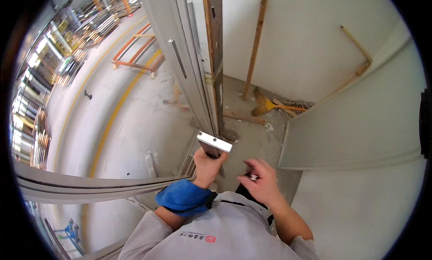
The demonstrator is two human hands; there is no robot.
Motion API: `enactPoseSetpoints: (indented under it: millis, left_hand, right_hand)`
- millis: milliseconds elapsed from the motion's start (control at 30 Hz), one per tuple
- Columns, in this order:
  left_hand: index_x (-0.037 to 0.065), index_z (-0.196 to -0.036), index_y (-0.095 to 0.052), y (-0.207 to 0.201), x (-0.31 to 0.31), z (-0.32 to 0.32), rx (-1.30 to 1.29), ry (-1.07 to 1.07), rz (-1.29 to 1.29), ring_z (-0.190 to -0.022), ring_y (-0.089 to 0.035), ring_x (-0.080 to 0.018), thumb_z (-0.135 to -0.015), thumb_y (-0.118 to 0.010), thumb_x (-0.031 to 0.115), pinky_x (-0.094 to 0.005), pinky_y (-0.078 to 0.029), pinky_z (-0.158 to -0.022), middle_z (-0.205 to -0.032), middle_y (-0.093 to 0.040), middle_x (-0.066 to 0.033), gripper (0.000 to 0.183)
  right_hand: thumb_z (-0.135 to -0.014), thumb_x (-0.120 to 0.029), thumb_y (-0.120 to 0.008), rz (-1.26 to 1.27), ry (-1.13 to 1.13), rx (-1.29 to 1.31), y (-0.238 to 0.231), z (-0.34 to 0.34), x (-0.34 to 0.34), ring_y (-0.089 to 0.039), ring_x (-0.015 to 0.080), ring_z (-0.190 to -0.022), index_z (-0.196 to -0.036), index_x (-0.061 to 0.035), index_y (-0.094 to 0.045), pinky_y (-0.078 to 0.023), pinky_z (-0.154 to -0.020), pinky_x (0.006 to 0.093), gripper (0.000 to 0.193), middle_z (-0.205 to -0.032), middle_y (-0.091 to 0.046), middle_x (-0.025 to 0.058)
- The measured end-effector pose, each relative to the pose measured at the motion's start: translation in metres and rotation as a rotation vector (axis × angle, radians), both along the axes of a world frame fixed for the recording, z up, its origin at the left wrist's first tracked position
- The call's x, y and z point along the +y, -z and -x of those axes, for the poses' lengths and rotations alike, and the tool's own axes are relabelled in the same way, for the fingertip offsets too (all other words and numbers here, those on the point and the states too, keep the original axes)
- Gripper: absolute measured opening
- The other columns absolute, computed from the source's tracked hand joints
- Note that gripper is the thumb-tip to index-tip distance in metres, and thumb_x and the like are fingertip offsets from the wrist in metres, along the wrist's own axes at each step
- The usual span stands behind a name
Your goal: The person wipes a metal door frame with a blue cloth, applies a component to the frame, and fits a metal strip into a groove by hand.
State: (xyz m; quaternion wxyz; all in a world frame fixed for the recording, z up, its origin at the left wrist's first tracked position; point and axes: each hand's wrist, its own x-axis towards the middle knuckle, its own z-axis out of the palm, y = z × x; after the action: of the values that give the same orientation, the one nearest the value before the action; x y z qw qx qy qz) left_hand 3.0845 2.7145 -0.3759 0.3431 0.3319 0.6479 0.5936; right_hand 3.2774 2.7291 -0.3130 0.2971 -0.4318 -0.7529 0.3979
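My left hand (208, 166) is closed around a block-shaped metal piece (215, 142), dark on its side and with a white narrow face that has small round holes in it. It is held up just in front of a grey metal frame post (191, 57). To its right, my right hand (262, 179) is curled in with the thumb and fingers together. A small silvery piece (254, 177) shows in its grip; what kind it is I cannot make out. The two hands are apart. A blue cloth sleeve cover (184, 198) is bunched around my left forearm.
A grey frame rail (99, 189) runs left from the post at waist level. Behind the post are a yellow broom (268, 105) and a wooden stick (254, 48) against a white wall. A pale sheet (355, 116) hangs at right. An orange trolley (139, 53) stands far left.
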Motion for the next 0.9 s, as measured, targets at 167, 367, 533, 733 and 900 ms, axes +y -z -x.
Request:
enactPoseSetpoints:
  millis: [167,367,533,733,900]
  left_hand:
    - [-0.001,-0.103,-0.067,0.007,0.047,-0.012,-0.244,0.063,-0.176,-0.084,-0.066,-0.0109,-0.083,-0.075,0.006,-0.0288,-0.056,-0.073,-0.096,-0.071,-0.0045,0.023]
    - [0.002,-0.116,-0.063,0.002,0.081,-0.027,0.020,-0.132,-0.105,-0.094,-0.066,-0.0151,-0.082,-0.075,0.001,-0.0326,-0.057,-0.081,-0.105,-0.068,-0.0056,0.036]
    - [0.002,-0.131,-0.053,-0.011,0.093,-0.010,0.212,-0.048,-0.131,-0.111,-0.061,-0.0204,-0.088,-0.066,0.002,-0.0363,-0.053,-0.095,-0.119,-0.063,-0.0092,0.045]
    - [-0.003,-0.124,-0.058,-0.065,0.126,0.004,0.612,-0.143,0.012,-0.117,-0.059,-0.0245,-0.090,-0.063,-0.002,-0.0382,-0.048,-0.098,-0.121,-0.064,-0.0168,0.035]
    - [-0.003,-0.123,-0.059,-0.070,0.142,0.012,0.722,-0.181,-0.121,-0.115,-0.061,-0.0259,-0.092,-0.063,0.000,-0.0381,-0.047,-0.098,-0.118,-0.065,-0.0175,0.032]
  right_hand:
    - [-0.079,-0.011,-0.079,-0.149,-0.328,0.225,-0.013,0.061,0.107,-0.067,0.0303,-0.089,-0.119,-0.0009,-0.066,-0.055,-0.075,0.0367,0.043,-0.106,-0.066,0.0151]
    - [-0.080,-0.003,-0.073,-0.063,-0.730,0.349,-0.009,0.066,0.185,-0.067,0.0318,-0.088,-0.128,-0.0015,-0.061,-0.055,-0.075,0.0363,0.049,-0.110,-0.063,0.0167]
    - [-0.078,-0.011,-0.077,-0.191,-0.890,0.344,-0.017,0.089,0.226,-0.063,0.0371,-0.091,-0.121,0.0013,-0.059,-0.053,-0.079,0.0419,0.048,-0.103,-0.059,0.0192]
    - [-0.075,-0.016,-0.083,-0.300,-0.833,0.495,-0.080,0.133,0.254,-0.060,0.0368,-0.080,-0.100,0.0022,-0.060,-0.050,-0.070,0.0432,0.038,-0.091,-0.056,0.0179]
    - [-0.075,-0.019,-0.084,-0.454,-0.743,0.531,-0.095,0.146,0.255,-0.060,0.0358,-0.076,-0.095,0.0011,-0.057,-0.050,-0.067,0.0432,0.040,-0.087,-0.056,0.0164]
